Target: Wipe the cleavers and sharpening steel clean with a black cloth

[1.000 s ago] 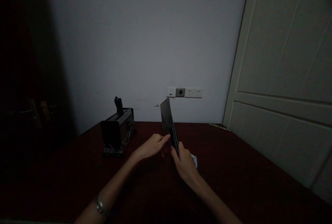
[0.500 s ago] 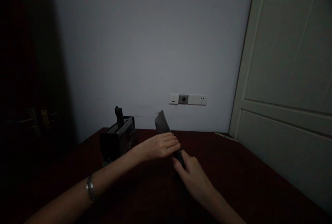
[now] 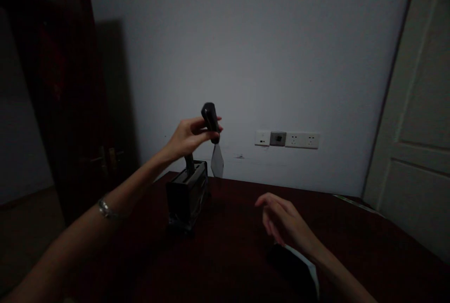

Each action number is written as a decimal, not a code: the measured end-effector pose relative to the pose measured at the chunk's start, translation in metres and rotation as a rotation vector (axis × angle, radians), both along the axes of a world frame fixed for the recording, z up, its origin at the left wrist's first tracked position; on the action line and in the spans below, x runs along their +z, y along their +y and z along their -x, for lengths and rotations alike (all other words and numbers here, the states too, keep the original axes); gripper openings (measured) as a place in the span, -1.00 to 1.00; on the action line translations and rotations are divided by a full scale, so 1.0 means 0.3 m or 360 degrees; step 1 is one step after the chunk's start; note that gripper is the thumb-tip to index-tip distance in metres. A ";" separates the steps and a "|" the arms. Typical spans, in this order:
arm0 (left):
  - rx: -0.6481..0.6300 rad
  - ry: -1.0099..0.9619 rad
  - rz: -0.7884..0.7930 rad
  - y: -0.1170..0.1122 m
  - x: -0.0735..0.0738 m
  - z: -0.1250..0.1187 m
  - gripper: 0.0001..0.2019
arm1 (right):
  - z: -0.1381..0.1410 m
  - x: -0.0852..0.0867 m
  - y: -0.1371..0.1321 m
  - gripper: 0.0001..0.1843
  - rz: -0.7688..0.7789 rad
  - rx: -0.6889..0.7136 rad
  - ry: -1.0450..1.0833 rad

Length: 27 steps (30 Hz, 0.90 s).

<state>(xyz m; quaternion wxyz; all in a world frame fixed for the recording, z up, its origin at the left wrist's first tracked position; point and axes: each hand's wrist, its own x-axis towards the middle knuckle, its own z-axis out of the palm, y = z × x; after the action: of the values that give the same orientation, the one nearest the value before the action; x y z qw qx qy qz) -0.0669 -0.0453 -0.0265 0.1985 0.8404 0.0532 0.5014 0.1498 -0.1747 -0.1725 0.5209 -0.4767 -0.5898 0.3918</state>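
My left hand (image 3: pixel 191 136), a bracelet on its wrist, grips a cleaver by its black handle (image 3: pixel 210 118). The cleaver's broad grey blade (image 3: pixel 217 161) points downward, just to the right of a dark knife block (image 3: pixel 183 193). Another dark handle (image 3: pixel 190 163) sticks up from a slot in the block, partly behind my left hand. Lower right, my right hand (image 3: pixel 283 216) hovers with loosely bent fingers apart and holds nothing. Below it lies a dark flat object with a pale edge (image 3: pixel 304 261); its kind cannot be made out.
The dark red tabletop (image 3: pixel 228 242) reaches back to a pale wall with a row of sockets (image 3: pixel 286 139). A thin patterned strip (image 3: pixel 358 205) lies along the far right edge. A light panelled door (image 3: pixel 415 172) stands right, and a dark door (image 3: pixel 84 129) left.
My left hand has lifted the cleaver up and left toward the block, turning its blade downward. My right hand has let go of the handle. The view has shifted left.
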 end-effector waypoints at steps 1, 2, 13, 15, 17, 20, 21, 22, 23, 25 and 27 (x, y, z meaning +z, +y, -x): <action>0.0007 -0.0085 0.0047 0.027 0.041 0.021 -0.63 | 0.000 -0.022 0.023 -0.57 0.0030 -0.0002 0.0027; 0.0013 -0.0153 0.0084 0.054 0.081 0.043 -0.59 | -0.001 -0.046 0.046 -0.57 0.0062 -0.0001 0.0053; 0.0197 -0.0146 0.0478 0.274 0.299 0.259 -0.68 | 0.032 -0.423 0.249 -0.43 0.0588 -0.0052 0.0354; 0.0201 -0.0097 0.0534 0.315 0.291 0.280 -0.70 | 0.039 -0.509 0.267 -0.41 0.0587 -0.0117 0.0409; 0.0202 -0.0066 0.0587 0.362 0.270 0.296 -0.71 | 0.043 -0.578 0.277 -0.37 0.0610 -0.0125 0.0404; 0.0189 -0.0032 0.0663 0.438 0.224 0.312 -0.72 | 0.046 -0.631 0.277 -0.31 0.0628 -0.0109 0.0353; 0.0181 -0.0023 0.0684 0.461 0.207 0.316 -0.72 | 0.046 -0.636 0.275 -0.31 0.0624 -0.0112 0.0335; 0.0173 -0.0014 0.0704 0.483 0.190 0.319 -0.71 | 0.047 -0.636 0.272 -0.31 0.0622 -0.0121 0.0313; 0.0169 -0.0005 0.0724 0.502 0.174 0.321 -0.71 | 0.048 -0.635 0.269 -0.31 0.0617 -0.0135 0.0291; 0.0166 0.0012 0.0767 0.535 0.144 0.322 -0.69 | 0.049 -0.628 0.264 -0.30 0.0611 -0.0155 0.0254; 0.0160 0.0023 0.0807 0.562 0.120 0.319 -0.68 | 0.046 -0.619 0.260 -0.31 0.0619 -0.0166 0.0229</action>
<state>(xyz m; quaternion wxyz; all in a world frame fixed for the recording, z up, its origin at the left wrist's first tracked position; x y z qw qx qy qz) -0.1626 0.1233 0.0096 0.3773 0.7637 0.2202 0.4754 0.1359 -0.0967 -0.3583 0.4795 -0.5690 -0.4388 0.5039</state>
